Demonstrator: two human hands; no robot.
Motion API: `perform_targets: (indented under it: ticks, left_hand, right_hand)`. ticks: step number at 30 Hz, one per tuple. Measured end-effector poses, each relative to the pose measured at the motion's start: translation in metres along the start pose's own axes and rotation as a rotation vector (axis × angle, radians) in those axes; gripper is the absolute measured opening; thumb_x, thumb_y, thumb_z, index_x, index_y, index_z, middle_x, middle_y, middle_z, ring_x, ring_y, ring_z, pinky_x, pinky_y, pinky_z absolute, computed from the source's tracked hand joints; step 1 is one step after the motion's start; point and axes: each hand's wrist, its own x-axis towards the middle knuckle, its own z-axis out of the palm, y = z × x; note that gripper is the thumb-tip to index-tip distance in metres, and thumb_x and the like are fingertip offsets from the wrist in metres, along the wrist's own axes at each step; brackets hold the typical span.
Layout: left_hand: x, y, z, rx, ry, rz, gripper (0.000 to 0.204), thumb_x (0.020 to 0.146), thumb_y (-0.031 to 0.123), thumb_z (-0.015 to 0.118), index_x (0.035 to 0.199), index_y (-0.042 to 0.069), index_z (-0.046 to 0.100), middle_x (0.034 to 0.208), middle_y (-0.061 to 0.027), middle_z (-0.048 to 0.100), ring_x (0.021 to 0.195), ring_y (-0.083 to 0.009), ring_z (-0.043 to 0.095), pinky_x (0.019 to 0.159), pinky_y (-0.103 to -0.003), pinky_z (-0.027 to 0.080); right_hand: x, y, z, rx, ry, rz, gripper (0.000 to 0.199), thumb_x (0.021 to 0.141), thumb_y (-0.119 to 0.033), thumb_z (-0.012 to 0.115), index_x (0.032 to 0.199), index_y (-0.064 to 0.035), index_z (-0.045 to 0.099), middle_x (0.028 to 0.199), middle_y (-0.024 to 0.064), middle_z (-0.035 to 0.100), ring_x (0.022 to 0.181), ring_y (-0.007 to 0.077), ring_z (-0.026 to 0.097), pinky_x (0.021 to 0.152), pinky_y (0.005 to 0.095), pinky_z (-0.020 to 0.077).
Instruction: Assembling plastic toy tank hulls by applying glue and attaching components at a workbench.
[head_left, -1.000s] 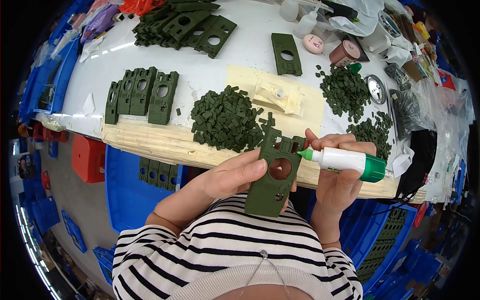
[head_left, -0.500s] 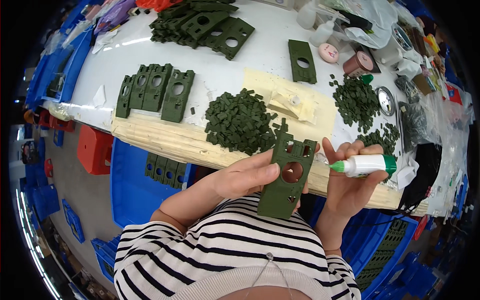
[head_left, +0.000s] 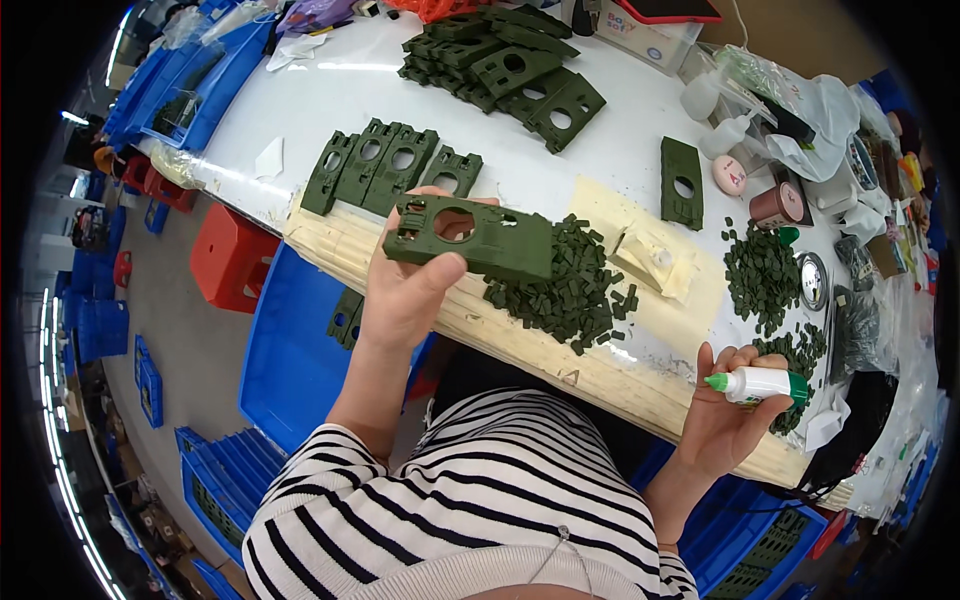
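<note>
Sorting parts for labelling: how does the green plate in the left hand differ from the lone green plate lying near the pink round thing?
The held plate is lifted off the table in the left hand; the lone plate lies flat on the white table, untouched. The held plate lies crosswise in view; the lone plate runs lengthwise away from the person. The held plate looks larger, being nearer the camera. Both are dark green with a round hole.

Mounted on the head, aimed steeply down at close range over the white table; single fisheye view, edges curved.
</note>
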Motion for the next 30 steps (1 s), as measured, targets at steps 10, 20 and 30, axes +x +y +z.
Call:
perform_targets:
  ticks: [10, 20, 30]
  left_hand:
    - [-0.002, 0.021, -0.015, -0.043, -0.153, 0.011, 0.070, 0.100, 0.044, 0.032, 0.146, -0.006, 0.015, 0.116, -0.0163, 0.053, 0.096, -0.0221, 0.059, 0.080, -0.035, 0.055]
    - [0.015, -0.016, 0.059, -0.413, -0.385, -0.172, 0.086, 0.094, 0.053, 0.041, 0.146, -0.003, 0.002, 0.113, -0.0211, 0.051, 0.083, -0.0265, 0.065, 0.066, -0.035, 0.061]
    - [-0.007, -0.045, 0.095, -0.473, -0.555, -0.552, 0.059, 0.099, 0.037, 0.043, 0.144, 0.006, 0.021, 0.131, -0.0225, 0.045, 0.109, -0.0364, 0.059, 0.089, -0.046, 0.052]
  right_hand:
    - [-0.003, -0.033, -0.029, -0.592, 0.029, 0.195, 0.034, 0.090, -0.016, 0.060, 0.117, -0.0003, 0.045, 0.104, 0.0114, 0.054, 0.092, 0.0177, 0.057, 0.079, 0.0351, 0.0510]
    - [0.015, -0.034, -0.013, -1.720, -0.226, 0.093, 0.060, 0.076, -0.029, 0.077, 0.123, -0.0001, 0.053, 0.079, 0.0144, 0.062, 0.056, 0.0205, 0.059, 0.052, 0.0297, 0.0466]
    - [0.109, -0.045, -0.053, -2.036, -0.331, -0.262, 0.013, 0.082, -0.012, 0.065, 0.093, -0.0060, 0.068, 0.082, 0.0099, 0.061, 0.074, 0.0311, 0.061, 0.067, 0.0394, 0.0497]
